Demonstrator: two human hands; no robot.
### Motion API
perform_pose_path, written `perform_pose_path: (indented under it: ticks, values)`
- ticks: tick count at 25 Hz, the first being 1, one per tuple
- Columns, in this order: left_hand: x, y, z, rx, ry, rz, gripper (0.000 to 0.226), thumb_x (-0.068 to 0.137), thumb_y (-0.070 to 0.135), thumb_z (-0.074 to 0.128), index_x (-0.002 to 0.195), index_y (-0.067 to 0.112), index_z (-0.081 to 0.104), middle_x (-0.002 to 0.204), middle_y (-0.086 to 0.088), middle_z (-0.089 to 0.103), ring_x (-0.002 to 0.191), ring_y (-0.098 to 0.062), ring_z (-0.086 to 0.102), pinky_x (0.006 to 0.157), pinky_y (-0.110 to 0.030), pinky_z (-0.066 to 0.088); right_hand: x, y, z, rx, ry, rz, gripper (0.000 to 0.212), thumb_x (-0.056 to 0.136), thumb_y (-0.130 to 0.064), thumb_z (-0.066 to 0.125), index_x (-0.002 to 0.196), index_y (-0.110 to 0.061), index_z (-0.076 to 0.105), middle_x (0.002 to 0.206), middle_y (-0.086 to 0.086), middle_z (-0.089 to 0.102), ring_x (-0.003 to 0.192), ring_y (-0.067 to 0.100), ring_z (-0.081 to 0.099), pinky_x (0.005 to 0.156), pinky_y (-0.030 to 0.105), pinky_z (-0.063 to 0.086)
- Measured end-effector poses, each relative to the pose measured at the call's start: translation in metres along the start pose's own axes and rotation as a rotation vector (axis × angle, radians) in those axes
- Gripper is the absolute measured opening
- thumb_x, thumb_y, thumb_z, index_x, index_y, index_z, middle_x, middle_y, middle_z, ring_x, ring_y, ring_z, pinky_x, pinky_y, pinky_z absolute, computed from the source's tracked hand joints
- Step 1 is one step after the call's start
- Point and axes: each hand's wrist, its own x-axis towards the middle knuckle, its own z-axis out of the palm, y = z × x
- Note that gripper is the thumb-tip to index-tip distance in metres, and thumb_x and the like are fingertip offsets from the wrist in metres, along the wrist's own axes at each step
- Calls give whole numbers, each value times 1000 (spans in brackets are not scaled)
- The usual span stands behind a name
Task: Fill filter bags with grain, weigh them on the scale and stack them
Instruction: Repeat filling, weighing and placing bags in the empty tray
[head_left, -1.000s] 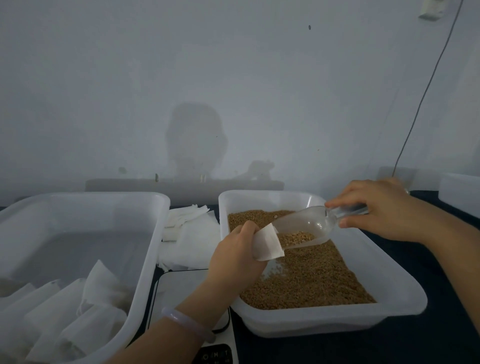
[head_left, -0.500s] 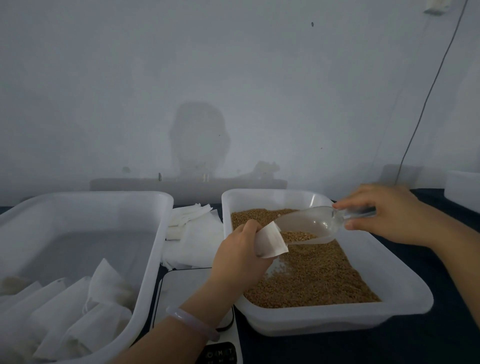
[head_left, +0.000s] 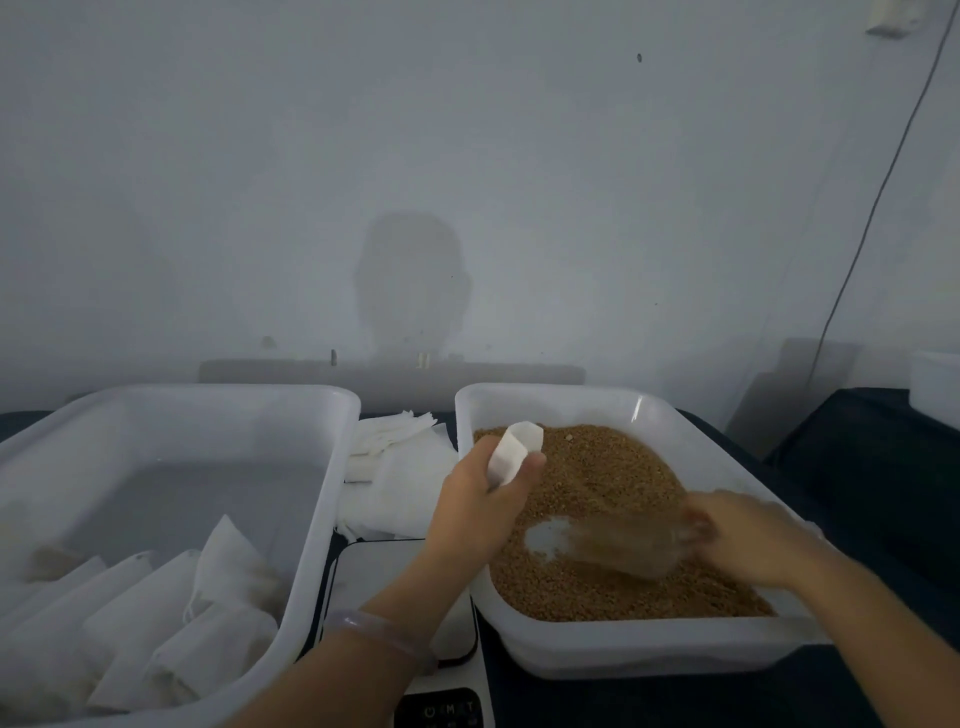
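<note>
Filter bag: we see a small white filter bag (head_left: 515, 453), mouth open and upward, above the far-left corner of the grain tub (head_left: 649, 656), at about six o'clock from the picture's middle.
Left hand: our left hand (head_left: 480, 512) pinches the bag's lower part between thumb and curled fingers; a pale bracelet (head_left: 385, 636) circles the wrist.
Scoop: a clear scoop (head_left: 615, 545), motion-blurred, sits low on the grain (head_left: 613, 475), at four o'clock from the bag.
Right hand: our right hand (head_left: 750, 540), blurred, grips the scoop's handle at its three o'clock end.
Scale: a white scale (head_left: 382, 582) lies between the tubs, at seven o'clock from the bag, partly under our left forearm.
Empty bags: a flat white pile (head_left: 402, 486) at nine o'clock, just beside the bag.
Filled bags: filled bags (head_left: 171, 642) lie stacked in the near end of the left tub (head_left: 314, 519), at eight o'clock.
</note>
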Motion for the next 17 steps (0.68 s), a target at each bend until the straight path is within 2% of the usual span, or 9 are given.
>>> perform_pose_path:
  ticks: [1, 4, 6, 8, 9, 11, 14, 16, 17]
  values:
    - [-2, 4, -4, -53, -20, -25, 25, 92, 44, 52, 85, 22, 62, 83, -7, 69, 66, -11, 59, 65, -32, 52, 4, -4, 8, -70, -18, -6, 22, 90, -31, 59, 111, -34, 54, 115, -10, 58, 98, 7, 55, 91, 28, 43]
    - [-7, 21, -29, -214, -124, -70, 38, 94, 47, 45, 86, 21, 72, 82, 3, 72, 70, -7, 65, 64, -20, 53, 8, -25, 9, -151, -40, -26, 31, 88, -38, 60, 118, -34, 53, 122, -13, 56, 105, 8, 53, 93, 25, 41]
    - [-8, 28, -55, -285, -274, -53, 45, 91, 59, 41, 92, 30, 75, 92, 9, 73, 83, -5, 68, 72, -20, 54, 5, -54, 1, 177, 35, -154, 47, 74, -61, 65, 115, -40, 55, 117, -24, 56, 106, 1, 55, 93, 23, 43]
    - [-9, 33, -78, -315, -423, -13, 43, 89, 62, 36, 101, 42, 72, 109, 12, 70, 103, -7, 65, 87, -25, 53, -6, -98, -11, 725, -4, -359, 55, 56, -76, 66, 103, -48, 63, 110, -26, 64, 103, -4, 60, 90, 22, 48]
    - [-10, 33, -87, -320, -472, -1, 44, 90, 61, 34, 105, 41, 70, 112, 13, 69, 108, -7, 63, 88, -24, 52, -10, -120, -12, 928, -76, -474, 52, 56, -72, 70, 101, -47, 67, 110, -21, 67, 102, -1, 62, 87, 25, 52]
    - [-10, 31, -100, -255, -501, -9, 47, 89, 57, 32, 106, 31, 68, 105, 9, 71, 104, -10, 65, 83, -22, 53, -8, -157, -7, 1112, -136, -602, 37, 66, -50, 78, 100, -35, 71, 105, -8, 71, 99, 11, 67, 83, 32, 56]
    - [-9, 21, -118, -18, -395, 64, 36, 84, 52, 44, 102, 28, 65, 96, 6, 71, 95, -12, 66, 82, -23, 54, 0, -193, 1, 1093, 29, -600, 18, 73, -28, 77, 91, -26, 74, 89, -4, 74, 85, 13, 70, 73, 29, 57]
    - [-7, 9, -132, 168, -298, 150, 18, 77, 42, 69, 95, 36, 66, 93, 11, 71, 89, -3, 65, 77, -16, 50, 6, -201, 9, 1015, 90, -586, 16, 74, -22, 79, 87, -29, 73, 84, -7, 74, 82, 9, 70, 70, 25, 56]
    - [-7, 2, -137, 269, -273, 146, 17, 72, 35, 79, 85, 38, 68, 85, 12, 71, 80, 0, 64, 73, -16, 47, 10, -202, 15, 923, 125, -575, 13, 73, -21, 80, 83, -27, 74, 82, -5, 74, 80, 10, 70, 69, 28, 57]
